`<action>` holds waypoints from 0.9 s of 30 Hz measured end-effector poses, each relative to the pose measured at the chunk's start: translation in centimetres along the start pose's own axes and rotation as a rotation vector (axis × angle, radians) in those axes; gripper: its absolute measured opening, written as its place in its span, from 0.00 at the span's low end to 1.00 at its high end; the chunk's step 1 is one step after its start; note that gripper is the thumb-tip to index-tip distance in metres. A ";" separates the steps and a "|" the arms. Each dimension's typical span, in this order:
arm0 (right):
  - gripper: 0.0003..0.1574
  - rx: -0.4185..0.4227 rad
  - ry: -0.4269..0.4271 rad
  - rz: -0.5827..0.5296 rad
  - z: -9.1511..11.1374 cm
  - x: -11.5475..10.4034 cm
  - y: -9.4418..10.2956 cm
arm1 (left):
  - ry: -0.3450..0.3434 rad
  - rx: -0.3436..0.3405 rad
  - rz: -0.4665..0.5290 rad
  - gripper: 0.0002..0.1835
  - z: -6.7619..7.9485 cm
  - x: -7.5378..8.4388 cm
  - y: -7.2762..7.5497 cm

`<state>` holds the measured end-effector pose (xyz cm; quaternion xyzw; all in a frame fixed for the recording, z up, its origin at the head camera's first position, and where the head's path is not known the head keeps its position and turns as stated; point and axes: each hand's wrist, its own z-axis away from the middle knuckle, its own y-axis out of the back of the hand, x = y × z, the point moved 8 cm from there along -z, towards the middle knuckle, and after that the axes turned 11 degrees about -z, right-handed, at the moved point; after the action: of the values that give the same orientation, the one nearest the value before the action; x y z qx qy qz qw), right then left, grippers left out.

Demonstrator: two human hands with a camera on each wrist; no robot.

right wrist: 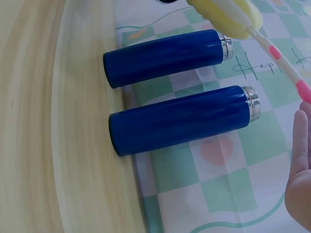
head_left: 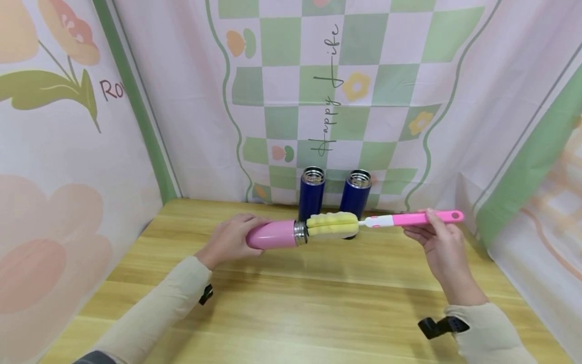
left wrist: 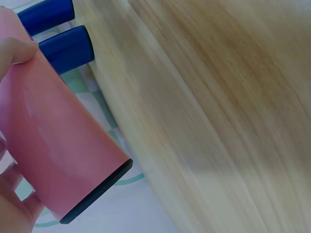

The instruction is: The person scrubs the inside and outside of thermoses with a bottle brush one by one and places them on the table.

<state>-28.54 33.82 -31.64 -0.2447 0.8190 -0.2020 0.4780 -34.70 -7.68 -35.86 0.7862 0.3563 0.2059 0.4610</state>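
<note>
My left hand (head_left: 234, 238) grips a pink thermos bottle (head_left: 274, 235), held on its side above the table with its bare metal mouth facing right. In the left wrist view the thumb lies across the pink bottle (left wrist: 68, 131), and its dark base shows. With thumb and fingers, my right hand (head_left: 443, 250) holds a bottle brush by its pink handle (head_left: 411, 218). The brush's yellow sponge head (head_left: 333, 224) points left, its tip right at the bottle's mouth. The right wrist view catches the sponge (right wrist: 235, 17) and part of the right hand (right wrist: 300, 170).
Two dark blue thermos bottles (head_left: 311, 194) (right wrist: 180, 120) stand upright and lidless at the back of the wooden table (head_left: 291, 313), behind the brush. A patterned cloth (head_left: 282, 86) hangs along the table's back edge, with more cloth on both sides.
</note>
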 end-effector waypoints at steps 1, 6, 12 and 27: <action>0.17 0.002 0.004 -0.002 0.0 0.0 -0.1 | -0.007 0.003 0.000 0.37 0.0 0.1 0.0; 0.16 0.007 0.009 -0.025 -0.3 0.3 -0.7 | -0.022 -0.002 0.004 0.37 -0.1 0.4 -0.1; 0.15 0.003 0.019 -0.042 -0.6 1.0 -1.1 | -0.024 -0.024 0.020 0.37 -0.3 0.9 -0.1; 0.15 -0.031 0.009 0.081 -0.6 1.6 -0.9 | -0.012 -0.021 0.040 0.37 -0.5 1.3 0.0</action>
<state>-29.54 32.21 -31.98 -0.2178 0.8334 -0.1711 0.4783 -34.15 -6.49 -35.62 0.7894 0.3356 0.2139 0.4673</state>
